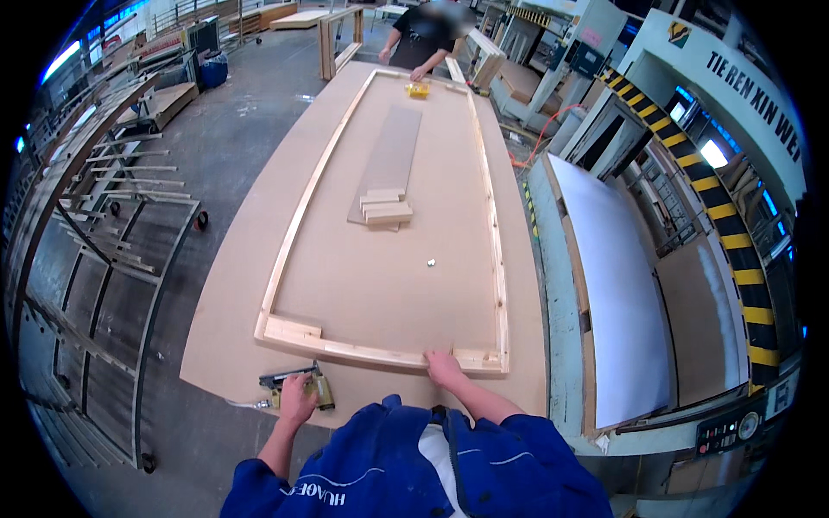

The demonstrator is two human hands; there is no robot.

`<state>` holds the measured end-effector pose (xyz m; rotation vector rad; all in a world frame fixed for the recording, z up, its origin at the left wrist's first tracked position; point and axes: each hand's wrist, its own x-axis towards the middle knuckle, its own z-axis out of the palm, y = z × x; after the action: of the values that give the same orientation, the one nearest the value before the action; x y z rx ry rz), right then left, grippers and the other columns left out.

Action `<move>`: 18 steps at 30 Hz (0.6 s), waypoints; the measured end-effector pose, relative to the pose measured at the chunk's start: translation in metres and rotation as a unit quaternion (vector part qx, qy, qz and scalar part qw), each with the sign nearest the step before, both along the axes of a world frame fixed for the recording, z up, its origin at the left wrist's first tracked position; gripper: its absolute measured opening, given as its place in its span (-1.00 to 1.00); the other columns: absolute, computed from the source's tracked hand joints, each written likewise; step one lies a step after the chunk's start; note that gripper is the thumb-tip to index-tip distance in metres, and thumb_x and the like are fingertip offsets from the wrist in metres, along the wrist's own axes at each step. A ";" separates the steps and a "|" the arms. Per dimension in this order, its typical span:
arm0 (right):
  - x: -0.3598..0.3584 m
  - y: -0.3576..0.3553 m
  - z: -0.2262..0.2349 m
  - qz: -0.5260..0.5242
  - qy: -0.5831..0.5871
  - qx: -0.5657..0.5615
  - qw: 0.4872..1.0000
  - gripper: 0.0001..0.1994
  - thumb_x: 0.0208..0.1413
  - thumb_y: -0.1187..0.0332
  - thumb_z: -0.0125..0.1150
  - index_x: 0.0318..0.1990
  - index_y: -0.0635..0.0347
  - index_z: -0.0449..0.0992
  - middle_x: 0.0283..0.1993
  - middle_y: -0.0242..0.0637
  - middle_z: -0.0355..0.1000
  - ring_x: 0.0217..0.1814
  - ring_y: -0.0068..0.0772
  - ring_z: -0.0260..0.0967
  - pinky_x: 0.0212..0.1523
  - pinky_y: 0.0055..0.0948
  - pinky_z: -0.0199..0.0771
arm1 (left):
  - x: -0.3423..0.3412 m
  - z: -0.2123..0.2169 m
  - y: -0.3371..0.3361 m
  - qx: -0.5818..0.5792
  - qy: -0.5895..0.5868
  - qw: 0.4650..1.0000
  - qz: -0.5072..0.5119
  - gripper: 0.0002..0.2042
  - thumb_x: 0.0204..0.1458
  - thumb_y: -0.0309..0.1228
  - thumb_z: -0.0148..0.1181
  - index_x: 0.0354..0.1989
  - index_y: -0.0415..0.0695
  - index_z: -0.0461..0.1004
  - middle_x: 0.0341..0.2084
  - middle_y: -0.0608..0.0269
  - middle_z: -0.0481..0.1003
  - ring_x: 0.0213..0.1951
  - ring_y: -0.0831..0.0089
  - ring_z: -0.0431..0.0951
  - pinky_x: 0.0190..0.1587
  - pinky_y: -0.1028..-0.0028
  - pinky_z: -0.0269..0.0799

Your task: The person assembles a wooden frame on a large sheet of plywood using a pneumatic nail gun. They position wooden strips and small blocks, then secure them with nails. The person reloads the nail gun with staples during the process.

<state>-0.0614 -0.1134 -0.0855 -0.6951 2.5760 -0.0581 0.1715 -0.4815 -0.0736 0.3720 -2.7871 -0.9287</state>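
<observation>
A long wooden frame (298,211) of pale strips lies on a large brown board (226,324) in front of me. My left hand (296,400) is closed around the handle of an air nail gun (324,393), left of the frame's near end, with a hose fitting on its left side. My right hand (443,367) grips the near rail of the frame, right of its middle; its fingertips are partly hidden. Short wood blocks sit inside the near corners, one block (292,330) at the left. Several loose blocks (386,210) rest on a thin strip of board (393,147) inside the frame.
Across the far end stands another person (423,39), one hand on the frame near a yellow object (417,90). A metal rack (151,319) on wheels is at the left. At the right stands a large press (544,259) with striped edges and a white sheet (613,302).
</observation>
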 end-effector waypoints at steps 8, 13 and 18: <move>0.009 -0.003 0.014 0.094 0.096 -0.013 0.991 -0.63 0.17 0.29 0.26 0.12 0.12 0.44 0.02 -0.09 0.52 0.12 0.00 0.48 0.07 0.02 0.50 | -0.098 -0.045 -0.017 0.617 0.007 0.688 0.382 0.00 0.06 -0.26 0.47 0.50 -0.33 -0.15 0.20 -0.03 0.37 0.13 0.18 0.50 0.16 0.25 0.48; 0.018 0.003 0.033 0.090 0.078 -0.040 0.992 -0.58 0.18 0.26 0.28 0.17 0.10 0.43 0.08 -0.12 0.50 0.19 -0.04 0.43 0.13 0.03 0.46 | -0.126 -0.040 -0.027 0.712 0.006 0.569 0.412 -0.30 0.13 -0.23 0.38 0.33 -0.28 0.17 0.14 -0.02 0.39 0.11 0.11 0.49 0.15 0.13 0.48; 0.010 0.009 0.062 0.099 0.099 -0.067 0.988 -0.56 0.20 0.27 0.25 0.21 0.14 0.42 0.10 -0.10 0.48 0.20 0.01 0.41 0.19 -0.04 0.42 | -0.118 -0.034 -0.031 0.747 0.084 0.544 0.373 -0.54 0.16 -0.34 0.32 0.17 -0.24 0.34 -0.09 0.08 0.51 -0.13 0.21 0.58 -0.15 0.20 0.58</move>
<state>-0.0516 -0.1049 -0.0238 -1.0531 2.6934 -0.1043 0.0532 -0.5122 -0.1073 1.3176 -0.6388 -2.4329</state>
